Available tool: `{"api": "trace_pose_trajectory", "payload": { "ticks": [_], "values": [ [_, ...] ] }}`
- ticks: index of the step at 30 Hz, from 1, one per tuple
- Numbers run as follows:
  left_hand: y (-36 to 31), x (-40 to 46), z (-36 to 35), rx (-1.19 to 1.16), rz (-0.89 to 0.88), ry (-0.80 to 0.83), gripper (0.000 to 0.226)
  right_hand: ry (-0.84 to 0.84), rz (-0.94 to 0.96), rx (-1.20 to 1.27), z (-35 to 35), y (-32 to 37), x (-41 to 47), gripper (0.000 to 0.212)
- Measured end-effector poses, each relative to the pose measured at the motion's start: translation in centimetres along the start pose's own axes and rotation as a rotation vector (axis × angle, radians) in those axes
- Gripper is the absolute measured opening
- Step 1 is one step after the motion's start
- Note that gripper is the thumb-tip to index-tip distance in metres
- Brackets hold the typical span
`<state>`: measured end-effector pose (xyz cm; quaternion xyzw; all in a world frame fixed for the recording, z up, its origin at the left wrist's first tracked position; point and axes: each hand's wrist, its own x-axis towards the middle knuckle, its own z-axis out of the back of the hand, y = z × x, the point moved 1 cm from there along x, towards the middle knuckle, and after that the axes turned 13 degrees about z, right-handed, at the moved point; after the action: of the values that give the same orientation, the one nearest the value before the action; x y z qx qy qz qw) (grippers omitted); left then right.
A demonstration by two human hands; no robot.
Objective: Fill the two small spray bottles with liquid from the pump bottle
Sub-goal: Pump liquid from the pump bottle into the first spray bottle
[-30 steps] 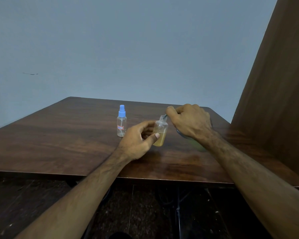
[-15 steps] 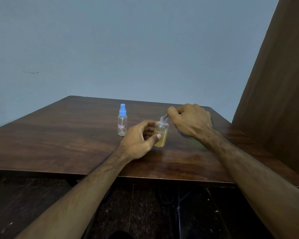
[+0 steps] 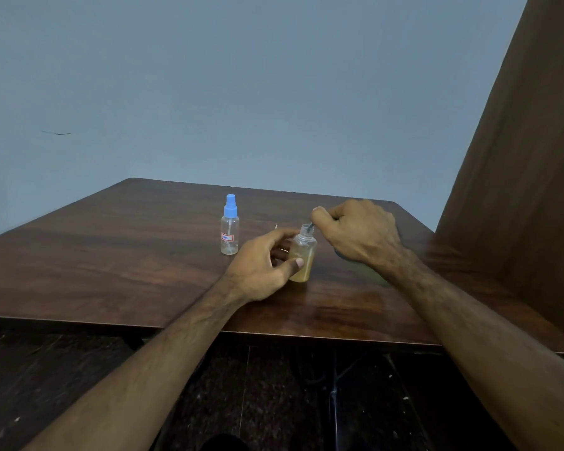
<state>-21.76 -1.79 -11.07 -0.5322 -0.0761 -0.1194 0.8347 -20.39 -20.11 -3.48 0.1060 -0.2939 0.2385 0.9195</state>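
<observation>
Our left grip (image 3: 261, 265) hugs the open bottle (image 3: 302, 255); our right grip (image 3: 355, 229) pinches a nozzle (image 3: 310, 226). A slip could spill juice on the desk (image 3: 111, 255).

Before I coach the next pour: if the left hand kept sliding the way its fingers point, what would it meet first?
The left hand already grips the uncapped bottle; beyond that, probably the right hand, though depth is unclear.

Left hand (image 3: 261, 266) holds uncapped bottle (image 3: 302, 257) on table (image 3: 111, 255).
</observation>
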Motion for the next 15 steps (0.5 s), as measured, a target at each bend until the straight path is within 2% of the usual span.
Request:
{"api": "trace_pose_trajectory", "payload": {
  "ticks": [6, 15],
  "values": [
    [-0.12, 0.0, -0.03, 0.046, 0.004, -0.018, 0.046, 0.0, -0.023, -0.017, 0.0, -0.11, 0.0, 0.071],
    [0.17, 0.19, -0.19, 0.029, 0.026, -0.023, 0.042, 0.016, -0.02, -0.005, 0.27, 0.42, -0.03, 0.062]
  ]
}}
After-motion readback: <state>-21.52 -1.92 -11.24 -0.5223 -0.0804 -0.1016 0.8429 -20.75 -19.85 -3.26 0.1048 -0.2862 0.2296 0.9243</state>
